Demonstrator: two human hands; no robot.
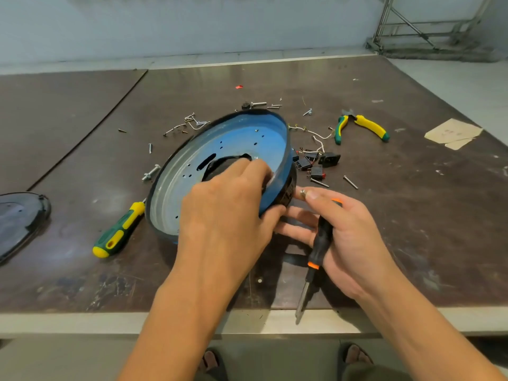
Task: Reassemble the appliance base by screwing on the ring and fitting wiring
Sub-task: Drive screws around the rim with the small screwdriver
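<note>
The blue appliance base (242,138), a shallow round pan with holes and a black ring part (220,166) showing inside it, stands tilted on its edge at the table's middle. My left hand (228,213) grips the base's near rim, fingers inside and thumb outside. My right hand (343,232) holds a black-and-orange screwdriver (319,251) in the palm, blade pointing toward me, and pinches a small screw (302,192) between thumb and forefinger against the base's outer wall.
A green-yellow screwdriver (121,229) lies left of the base. Loose screws (189,122), white wires (316,133), black switch parts (316,160) and yellow-green pliers (360,127) are scattered behind and right. A dark lid (19,215) sits at the far left. Brown paper (453,133) lies far right.
</note>
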